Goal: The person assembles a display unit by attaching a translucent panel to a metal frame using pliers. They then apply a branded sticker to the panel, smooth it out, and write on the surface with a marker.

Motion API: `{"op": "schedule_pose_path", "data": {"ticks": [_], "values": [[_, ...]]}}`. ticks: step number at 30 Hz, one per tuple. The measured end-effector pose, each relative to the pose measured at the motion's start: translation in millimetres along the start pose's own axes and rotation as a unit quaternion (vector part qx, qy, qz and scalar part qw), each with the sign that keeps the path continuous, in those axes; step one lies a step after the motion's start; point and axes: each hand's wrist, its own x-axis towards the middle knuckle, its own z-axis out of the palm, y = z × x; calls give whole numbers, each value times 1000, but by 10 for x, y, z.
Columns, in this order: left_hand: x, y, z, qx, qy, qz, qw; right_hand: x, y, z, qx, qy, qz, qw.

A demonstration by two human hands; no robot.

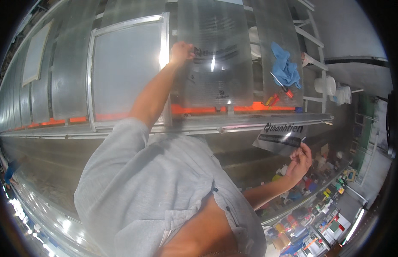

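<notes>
My left hand (181, 52) reaches forward to a translucent grey ribbed panel (216, 81). Its fingers are curled in at the left end of a dark printed marking on the panel; whether they grip anything there is hidden. Out to the right, my right hand (299, 162) pinches the lower right corner of a clear plastic film (278, 139) with dark printing. The film hangs in the air just on my side of the rack's front rail. A small pale stick-like thing (304, 139) shows by the right fingertips, too small to name.
A blue cloth (285, 66), a screwdriver (283, 87) and a red-and-yellow tool (272, 100) lie on the panel to the right. A white-framed panel (128, 68) lies to the left. A metal rail (199, 127) runs along the front. White buckets (325, 85) stand at the far right.
</notes>
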Motion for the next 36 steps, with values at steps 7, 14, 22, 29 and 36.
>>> {"op": "schedule_pose_path", "data": {"ticks": [7, 14, 22, 29, 36], "values": [[-21, -90, -109, 220, 68, 65, 971, -246, -81, 389, -6, -77, 21, 997], [-942, -202, -671, 7, -44, -7, 999, -571, 38, 1899, 25, -274, 77, 958], [-2239, -709, -1838, -405, -293, -242, 832, -1280, -133, 3332, 274, -457, 101, 840], [-2475, -26, -2979, -553, -215, -56, 803, -1342, 302, 3729, 230, -295, 81, 924], [-2460, 129, -4016, -406, -124, 15, 905, -1775, 1995, 4127, -14, -170, 144, 975]]}}
